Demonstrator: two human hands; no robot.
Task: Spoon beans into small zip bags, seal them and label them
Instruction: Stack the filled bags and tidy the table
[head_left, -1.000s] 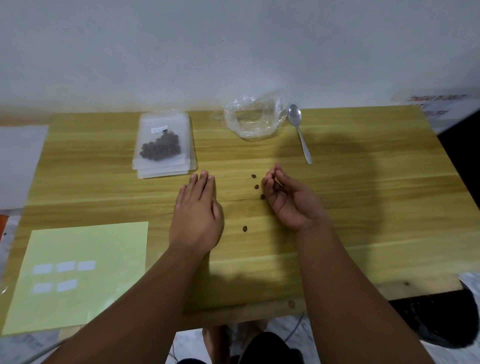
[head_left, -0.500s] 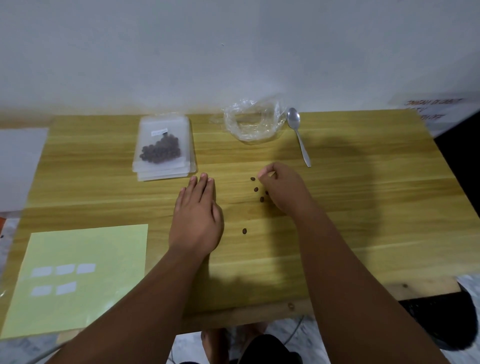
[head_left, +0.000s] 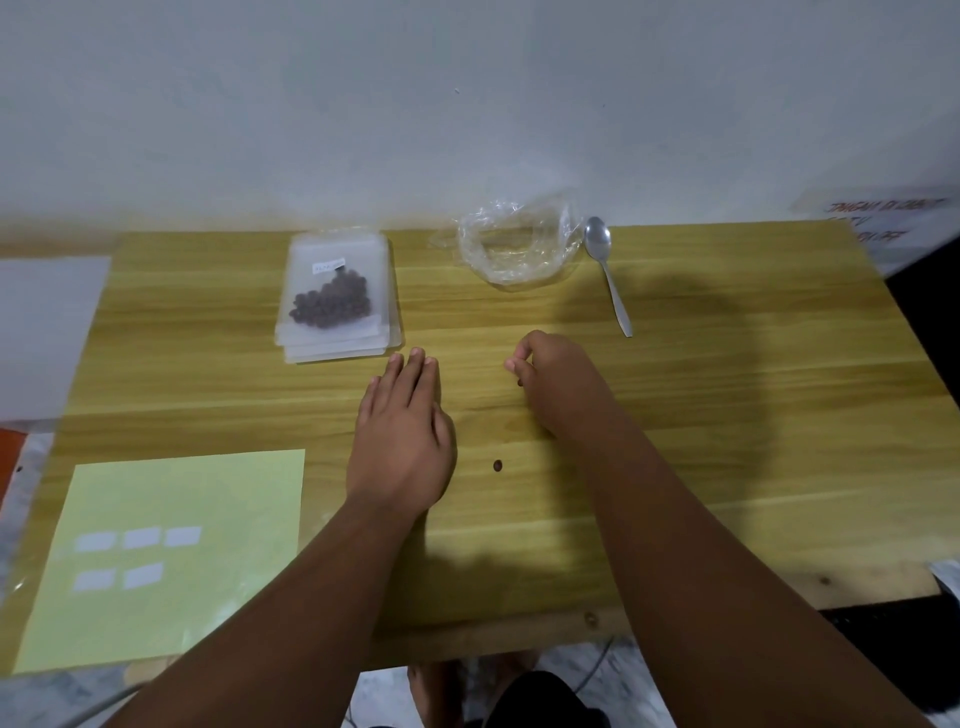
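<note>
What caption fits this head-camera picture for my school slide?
Right hand curled by a bean on the table, left hand flat, filled bag and spoon behind.

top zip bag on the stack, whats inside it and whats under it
Inside the top zip bag lies a clump of dark beans; a white label shows near its far end. Under it, only edges of more clear bags show; their contents are covered.

A labelled zip bag of dark beans lies flat atop empty bags; the spoon lies apart.
</note>
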